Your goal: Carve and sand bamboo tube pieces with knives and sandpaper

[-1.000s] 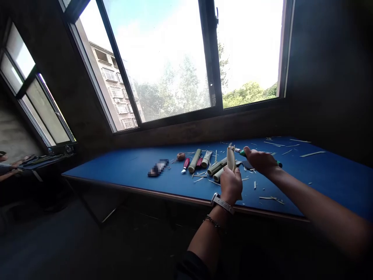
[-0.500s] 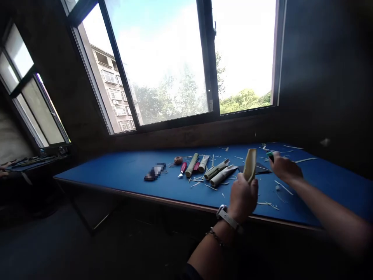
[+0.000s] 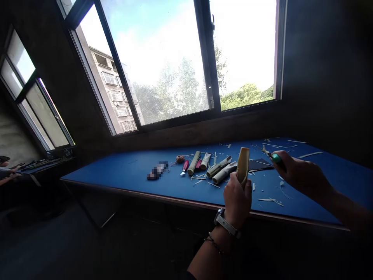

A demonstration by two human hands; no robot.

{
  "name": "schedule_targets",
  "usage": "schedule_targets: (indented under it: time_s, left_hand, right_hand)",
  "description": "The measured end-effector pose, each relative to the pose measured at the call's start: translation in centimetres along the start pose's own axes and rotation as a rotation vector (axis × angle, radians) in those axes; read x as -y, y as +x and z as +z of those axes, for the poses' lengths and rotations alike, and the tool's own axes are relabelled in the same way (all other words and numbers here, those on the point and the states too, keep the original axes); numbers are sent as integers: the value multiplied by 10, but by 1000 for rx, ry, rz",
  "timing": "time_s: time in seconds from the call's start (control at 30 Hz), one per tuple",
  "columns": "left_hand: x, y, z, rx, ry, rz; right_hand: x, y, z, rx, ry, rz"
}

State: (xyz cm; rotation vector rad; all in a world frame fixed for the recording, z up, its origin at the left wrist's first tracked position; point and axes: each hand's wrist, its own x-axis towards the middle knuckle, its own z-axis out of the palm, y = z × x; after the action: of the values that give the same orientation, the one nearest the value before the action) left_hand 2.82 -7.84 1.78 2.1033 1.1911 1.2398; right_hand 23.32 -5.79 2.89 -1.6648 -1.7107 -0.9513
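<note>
Upright above the front of the blue table point(image 3: 125, 182), a hollowed half-piece of bamboo point(image 3: 243, 161) is held by my left hand point(image 3: 237, 198), fingers wrapped round its lower end. My right hand point(image 3: 300, 175) is closed on a green-handled tool point(image 3: 276, 158), to the right of the bamboo and apart from it. A short metal end shows past the green handle, pointing left; its exact shape is too small to tell. Cut bamboo tubes point(image 3: 223, 174) lie just left of the held piece. Behind it rests a dark flat sheet point(image 3: 259, 164).
A red-handled knife point(image 3: 185, 167), a ball of twine point(image 3: 180, 159) and a pixelated object point(image 3: 157, 171) lie farther left. Thin bamboo shavings point(image 3: 269, 200) litter the right side. Beyond the table is a window point(image 3: 169, 77). Another person point(image 3: 7, 171) sits at the far left.
My right hand has drawn back a little toward me, showing more of the tool. My left hand and the bamboo sit slightly farther left in view; the camera has shifted a little.
</note>
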Motion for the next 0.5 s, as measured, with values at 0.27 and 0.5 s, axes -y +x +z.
schedule_targets:
  time_s: [0.27,0.5]
  left_hand:
    - [-7,0,8,-6,108,4]
    - [-12,-9,11,96,-42,-95]
  right_hand:
    - [14,-5,-2,-23,-46,-44]
    - [-3,2,24,211,-65,65]
